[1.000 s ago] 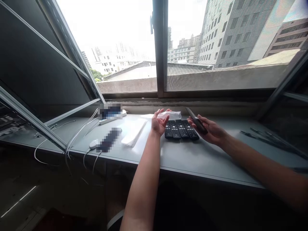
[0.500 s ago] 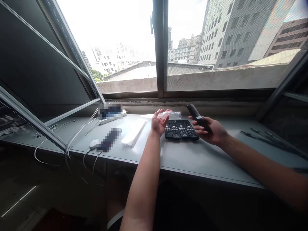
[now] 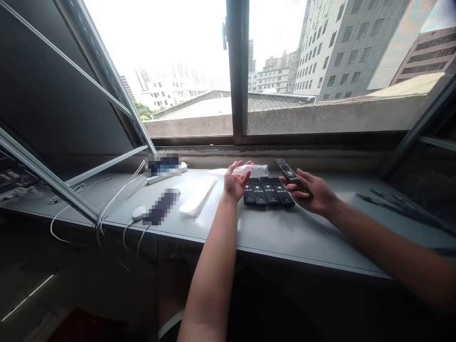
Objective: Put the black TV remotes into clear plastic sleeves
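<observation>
My right hand (image 3: pixel 317 192) grips a black remote control (image 3: pixel 292 176), tilted above the desk with its button side facing me. Below and left of it, several more black remotes (image 3: pixel 269 192) lie side by side, buttons up. My left hand (image 3: pixel 237 181) is palm up at the left end of this row, fingers loosely curled and apart. Just behind those fingers is a clear plastic bag (image 3: pixel 259 170); whether they touch it I cannot tell. Left of my left arm, a flat white plastic sleeve or stack of bags (image 3: pixel 199 195) lies on the desk.
The grey desk (image 3: pixel 285 242) runs below a window (image 3: pixel 238 95). On the left are a blurred-out phone-like object (image 3: pixel 162 207), a round white charger (image 3: pixel 137 213), a white power strip (image 3: pixel 166 172), cables and a metal frame (image 3: pixel 81 204). Dark cables (image 3: pixel 392 204) lie right.
The remote in my right hand has been turned over: its plain back showed before, its buttons show now. My left hand and the row of remotes have stayed put.
</observation>
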Available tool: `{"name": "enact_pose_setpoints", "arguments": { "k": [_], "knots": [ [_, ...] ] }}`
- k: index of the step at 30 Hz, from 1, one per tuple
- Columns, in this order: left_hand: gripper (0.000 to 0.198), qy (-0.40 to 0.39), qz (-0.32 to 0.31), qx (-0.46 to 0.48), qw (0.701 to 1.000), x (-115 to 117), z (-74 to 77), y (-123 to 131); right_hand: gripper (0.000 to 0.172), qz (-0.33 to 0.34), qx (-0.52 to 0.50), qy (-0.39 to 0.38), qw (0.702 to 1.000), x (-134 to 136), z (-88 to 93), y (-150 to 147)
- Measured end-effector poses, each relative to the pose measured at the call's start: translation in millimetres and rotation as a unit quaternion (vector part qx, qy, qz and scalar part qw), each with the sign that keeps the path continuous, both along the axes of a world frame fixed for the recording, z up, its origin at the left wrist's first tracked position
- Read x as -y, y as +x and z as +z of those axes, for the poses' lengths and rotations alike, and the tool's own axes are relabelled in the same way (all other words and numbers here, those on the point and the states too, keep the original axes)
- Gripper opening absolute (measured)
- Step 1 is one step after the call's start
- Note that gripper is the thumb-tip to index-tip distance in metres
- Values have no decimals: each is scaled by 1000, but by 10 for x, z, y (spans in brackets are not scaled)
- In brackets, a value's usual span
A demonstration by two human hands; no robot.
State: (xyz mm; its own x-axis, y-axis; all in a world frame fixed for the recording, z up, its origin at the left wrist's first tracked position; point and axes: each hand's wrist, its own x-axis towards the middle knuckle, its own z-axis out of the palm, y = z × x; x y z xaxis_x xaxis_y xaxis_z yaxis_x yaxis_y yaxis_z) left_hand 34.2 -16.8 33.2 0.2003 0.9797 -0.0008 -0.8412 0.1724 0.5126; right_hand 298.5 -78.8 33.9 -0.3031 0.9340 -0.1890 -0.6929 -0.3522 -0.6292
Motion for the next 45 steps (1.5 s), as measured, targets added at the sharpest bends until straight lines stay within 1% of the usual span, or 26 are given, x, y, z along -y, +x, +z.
{"name": "enact_pose_setpoints", "arguments": {
  "k": [5,8,13,17,20,23,26,30,33,35,39,42,45],
  "knots": [
    [37,7,-2,-8,1000,-16,-17,-11,32,25,-24,9,999,2,-16,1],
    [36,9,-1,-8,1000,-11,-16,-12,37,39,-25,30,998,15,-13,4],
    [37,-2,-2,3,1000,4,-4,-10,36,49,-7,50,998,46,2,-11],
    [38,-4,-3,10,1000,-1,-5,-10,32,27,-4,18,999,75,39,-43],
    [37,-1,-4,7,1000,-10,-7,-12,29,2,23,-20,1000,78,60,-53],
    [36,-2,0,2,1000,-17,-10,-11,25,-8,49,-21,999,65,50,-44],
    [35,5,4,-4,1000,-22,-17,-10,23,15,32,5,999,48,19,-24],
    [34,12,6,-5,1000,-23,-24,-11,30,53,-9,20,998,32,-12,3],
    [35,6,5,-2,1000,-21,-21,-11,32,60,-17,22,998,27,-20,2],
    [35,5,4,-2,1000,-21,-21,-12,30,49,-5,25,998,27,-19,-14],
    [34,3,6,-8,1000,-28,-29,-15,18,9,45,38,998,23,-27,-54],
    [34,3,7,-12,1000,-36,-37,-17,22,-8,95,69,993,2,-75,-53],
    [33,7,6,-11,1000,-40,-38,-17,24,-24,149,113,982,-34,-160,-36]
  ]
}}
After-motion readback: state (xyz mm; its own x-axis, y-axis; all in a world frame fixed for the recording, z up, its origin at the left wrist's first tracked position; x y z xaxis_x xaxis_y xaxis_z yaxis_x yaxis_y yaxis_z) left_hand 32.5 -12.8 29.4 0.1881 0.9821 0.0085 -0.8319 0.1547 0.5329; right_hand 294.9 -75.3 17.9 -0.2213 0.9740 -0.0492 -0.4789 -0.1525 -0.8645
